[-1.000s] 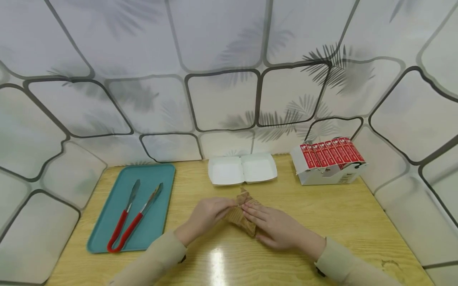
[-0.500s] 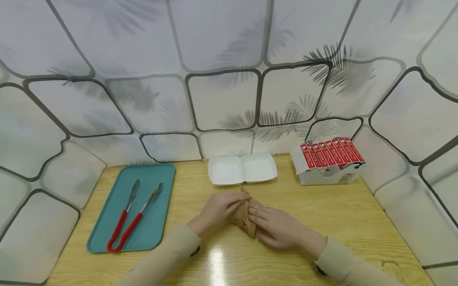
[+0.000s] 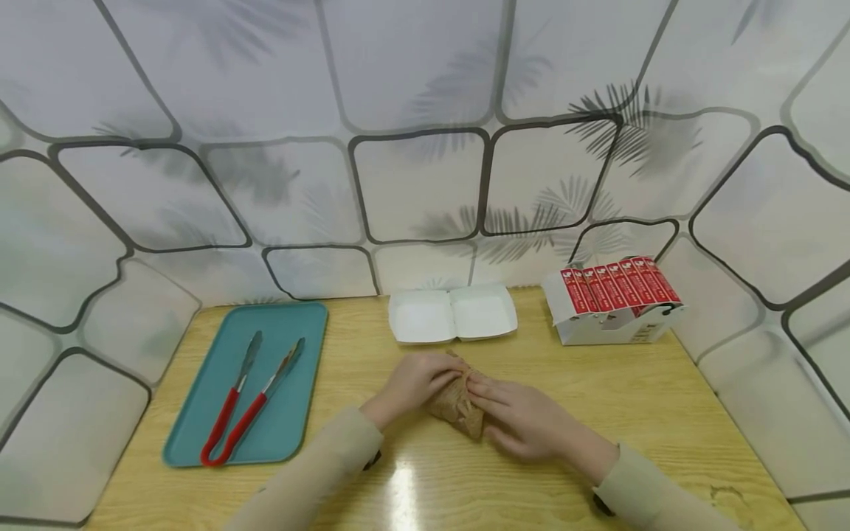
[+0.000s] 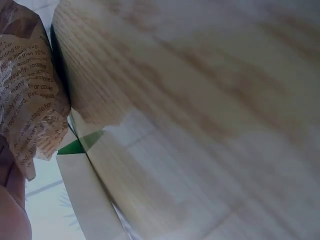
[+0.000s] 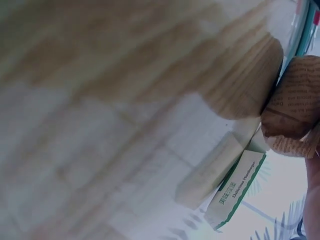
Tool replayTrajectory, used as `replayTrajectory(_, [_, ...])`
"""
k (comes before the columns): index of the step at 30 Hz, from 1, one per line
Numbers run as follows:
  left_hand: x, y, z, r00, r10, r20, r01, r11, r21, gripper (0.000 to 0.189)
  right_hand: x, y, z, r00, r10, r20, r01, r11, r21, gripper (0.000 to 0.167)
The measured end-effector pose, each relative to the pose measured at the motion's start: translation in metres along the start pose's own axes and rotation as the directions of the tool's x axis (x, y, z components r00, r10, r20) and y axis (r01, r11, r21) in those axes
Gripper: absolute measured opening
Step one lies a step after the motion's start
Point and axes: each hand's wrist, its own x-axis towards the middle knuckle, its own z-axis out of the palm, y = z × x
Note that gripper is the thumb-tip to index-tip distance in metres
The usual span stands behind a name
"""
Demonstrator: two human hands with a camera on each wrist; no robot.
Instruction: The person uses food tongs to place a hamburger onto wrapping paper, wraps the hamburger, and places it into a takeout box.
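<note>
A bundle wrapped in brown printed paper (image 3: 457,407) lies on the table between both hands; what it holds is hidden. My left hand (image 3: 415,380) reaches over its upper left, pinching the paper near the top corner. From the right, my right hand (image 3: 527,419) presses extended fingers against the paper, the thumb lower along the side. Lines of print show on the wrapper (image 4: 25,90) in the left wrist view, and the right wrist view has its rounded edge (image 5: 290,107). Just behind it stands an unfolded white burger box (image 3: 421,317).
On the left, a teal tray (image 3: 279,435) carries tongs (image 3: 229,413) with red handles. A white carton (image 3: 598,328) of red-topped packets stands at the back right. Patterned wall panels (image 3: 418,184) enclose the wooden table (image 3: 631,398) at the back and sides.
My left hand has moved right and slightly away from me, from the bundle's left edge to over its top. My right hand keeps pressing the right side. The paper's top corner is now more covered.
</note>
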Motion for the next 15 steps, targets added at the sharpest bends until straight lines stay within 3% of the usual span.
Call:
replayTrajectory(8, [0.0,0.002,0.004,0.999,0.031,-0.016,-0.028,0.992,0.124,0.013,-0.002,0.0,-0.008,0.993,0.019,-0.117,-0.022,0.999,-0.025,0.052])
replayTrajectory(15, [-0.002,0.009,0.004,0.997,0.042,-0.06,-0.03,0.983,0.183,0.011,0.014,-0.01,-0.012,0.973,-0.152,-0.176,0.144,0.988,-0.056,0.046])
